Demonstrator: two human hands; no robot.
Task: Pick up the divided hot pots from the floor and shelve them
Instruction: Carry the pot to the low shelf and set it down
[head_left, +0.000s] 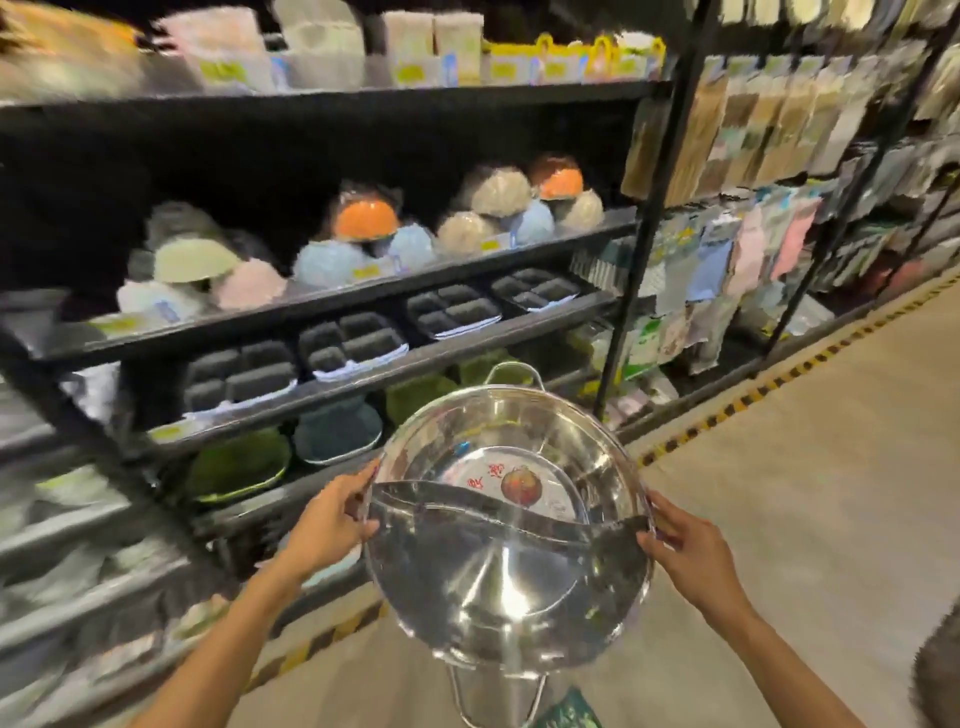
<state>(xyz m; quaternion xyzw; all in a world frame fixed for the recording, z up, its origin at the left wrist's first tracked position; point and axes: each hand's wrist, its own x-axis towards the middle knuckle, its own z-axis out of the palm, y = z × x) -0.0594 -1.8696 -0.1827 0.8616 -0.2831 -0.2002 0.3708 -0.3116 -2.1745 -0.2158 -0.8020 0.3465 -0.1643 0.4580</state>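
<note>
A round stainless steel divided hot pot (506, 566) is held in the air in front of me, its open side tilted toward me. A curved divider runs across its middle and a red sticker sits on the bottom. It has a loop handle at the top and another at the bottom. My left hand (332, 525) grips its left rim and my right hand (685, 545) grips its right rim. The black shelf unit (322, 306) stands just behind and to the left of the pot.
The shelves hold wrapped bowls (363, 223), black divided trays (353, 343) and green and grey basins (239, 462). A black upright post (639, 249) separates a rack of hanging packets at the right. Bare floor with a yellow-black stripe (769, 384) lies at the right.
</note>
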